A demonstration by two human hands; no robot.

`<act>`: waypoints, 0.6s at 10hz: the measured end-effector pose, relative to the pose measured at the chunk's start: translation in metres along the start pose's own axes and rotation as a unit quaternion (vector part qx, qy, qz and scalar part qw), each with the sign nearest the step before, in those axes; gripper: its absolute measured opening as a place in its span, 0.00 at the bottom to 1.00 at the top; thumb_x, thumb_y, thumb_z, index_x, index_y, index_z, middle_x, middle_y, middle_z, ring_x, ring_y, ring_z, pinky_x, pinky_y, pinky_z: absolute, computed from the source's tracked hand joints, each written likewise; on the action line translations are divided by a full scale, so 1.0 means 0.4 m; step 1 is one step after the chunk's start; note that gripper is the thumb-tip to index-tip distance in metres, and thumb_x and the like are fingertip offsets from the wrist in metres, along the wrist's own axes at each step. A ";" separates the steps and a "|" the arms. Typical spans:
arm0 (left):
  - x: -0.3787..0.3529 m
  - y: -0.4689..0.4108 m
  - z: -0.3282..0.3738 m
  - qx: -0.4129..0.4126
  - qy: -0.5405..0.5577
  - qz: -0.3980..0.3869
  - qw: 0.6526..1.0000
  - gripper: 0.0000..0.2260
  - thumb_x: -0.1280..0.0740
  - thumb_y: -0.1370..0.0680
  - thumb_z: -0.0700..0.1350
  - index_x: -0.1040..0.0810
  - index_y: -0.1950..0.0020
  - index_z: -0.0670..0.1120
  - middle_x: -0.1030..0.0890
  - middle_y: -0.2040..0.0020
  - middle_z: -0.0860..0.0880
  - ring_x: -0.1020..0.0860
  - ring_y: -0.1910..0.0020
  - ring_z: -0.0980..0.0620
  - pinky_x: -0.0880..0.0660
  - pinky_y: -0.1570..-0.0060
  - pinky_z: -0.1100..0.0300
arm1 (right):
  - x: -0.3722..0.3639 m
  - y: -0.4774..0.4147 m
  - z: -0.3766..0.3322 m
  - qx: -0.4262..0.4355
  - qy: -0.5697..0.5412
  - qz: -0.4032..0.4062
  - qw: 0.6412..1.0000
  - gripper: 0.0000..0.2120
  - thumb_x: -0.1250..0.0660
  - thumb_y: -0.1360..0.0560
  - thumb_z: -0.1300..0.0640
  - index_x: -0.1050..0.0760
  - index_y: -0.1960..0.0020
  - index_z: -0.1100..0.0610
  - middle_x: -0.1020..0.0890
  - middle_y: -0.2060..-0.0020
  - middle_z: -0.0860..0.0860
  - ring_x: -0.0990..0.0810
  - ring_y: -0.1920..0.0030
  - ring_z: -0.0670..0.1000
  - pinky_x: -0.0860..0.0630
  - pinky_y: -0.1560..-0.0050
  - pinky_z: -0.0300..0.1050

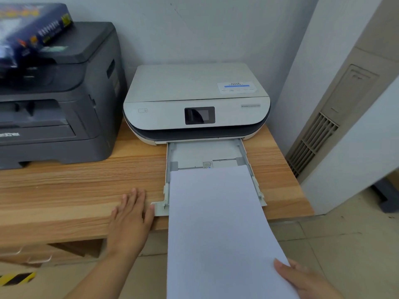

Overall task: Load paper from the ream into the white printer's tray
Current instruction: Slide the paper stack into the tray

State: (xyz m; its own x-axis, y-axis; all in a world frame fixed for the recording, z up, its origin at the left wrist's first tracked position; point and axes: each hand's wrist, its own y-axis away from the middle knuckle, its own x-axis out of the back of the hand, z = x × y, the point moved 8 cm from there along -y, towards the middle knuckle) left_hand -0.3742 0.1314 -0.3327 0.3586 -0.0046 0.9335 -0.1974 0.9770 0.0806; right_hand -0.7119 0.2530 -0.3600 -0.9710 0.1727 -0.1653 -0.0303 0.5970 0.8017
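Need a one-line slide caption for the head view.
Right hand slides paper stack into the white printer's open tray; left hand rests on the desk.

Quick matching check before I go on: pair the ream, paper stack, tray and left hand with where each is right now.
Things:
1. ream
2. paper stack
3. tray
4. left hand

Places:
A. flat on the wooden table, beside the tray
B. pulled out in front of the white printer
C. on top of the dark printer
D. front end over the tray, held by the right hand

Pairs: 1-C, 2-D, 3-B, 4-A
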 end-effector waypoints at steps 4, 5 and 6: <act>0.134 -0.023 0.337 -0.218 0.068 0.084 0.970 0.16 0.44 0.21 0.48 0.27 0.35 0.47 0.23 0.38 0.47 0.27 0.38 0.46 0.32 0.39 0.52 | -0.014 0.027 -0.038 0.040 0.186 0.027 0.981 0.10 0.30 0.32 0.47 0.21 0.55 0.51 0.18 0.62 0.43 0.21 0.57 0.45 0.28 0.57 0.35; 0.034 -0.038 0.537 -0.327 -0.040 -0.031 0.944 0.19 0.46 0.21 0.48 0.33 0.31 0.47 0.29 0.31 0.47 0.33 0.32 0.47 0.39 0.32 0.53 | -0.029 0.037 -0.032 0.057 0.199 0.016 0.978 0.31 0.21 0.54 0.38 0.17 0.54 0.51 0.14 0.62 0.44 0.18 0.56 0.46 0.28 0.52 0.40; -0.091 -0.050 0.614 -0.348 -0.143 -0.111 0.920 0.22 0.52 0.19 0.50 0.44 0.26 0.46 0.43 0.23 0.47 0.47 0.24 0.48 0.52 0.27 0.52 | 0.001 0.031 -0.031 0.087 0.144 0.009 0.986 0.38 0.27 0.73 0.30 0.15 0.69 0.51 0.14 0.69 0.46 0.15 0.65 0.46 0.22 0.55 0.38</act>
State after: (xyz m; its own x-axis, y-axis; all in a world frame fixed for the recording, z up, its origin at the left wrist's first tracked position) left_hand -0.6075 0.0596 -0.2823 0.0455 -0.1796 0.9827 0.5192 0.8447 0.1303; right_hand -0.7155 0.2506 -0.3428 -0.9988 -0.0297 0.0387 0.0051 0.7255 0.6882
